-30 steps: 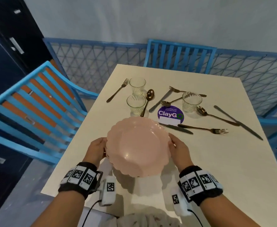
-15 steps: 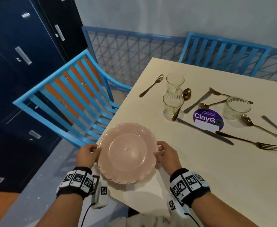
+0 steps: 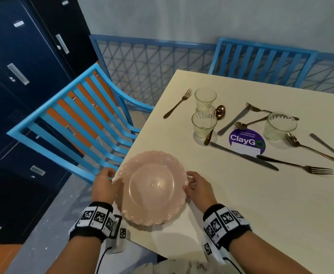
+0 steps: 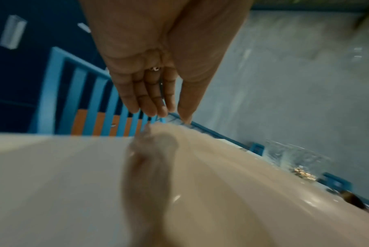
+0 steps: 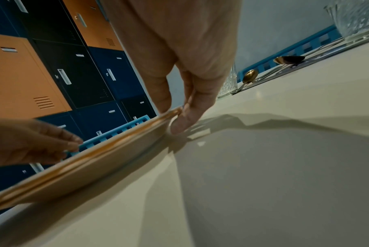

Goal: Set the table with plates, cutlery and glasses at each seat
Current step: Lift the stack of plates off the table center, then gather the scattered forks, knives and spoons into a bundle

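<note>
A pink scalloped plate sits at the left edge of the cream table, in front of a blue chair. My right hand pinches its right rim, thumb on top and fingers under it. My left hand is at the left rim with straight fingers, just above the plate. Three glasses stand farther back among loose forks, spoons and knives.
A purple round sticker lies on the table among the cutlery. A second blue chair stands at the far end. Dark blue lockers line the left side, and a blue lattice rail runs behind.
Both hands carried the plate from the table's near middle to the left edge by the chair and lowered it. My left fingers have straightened off the rim.
</note>
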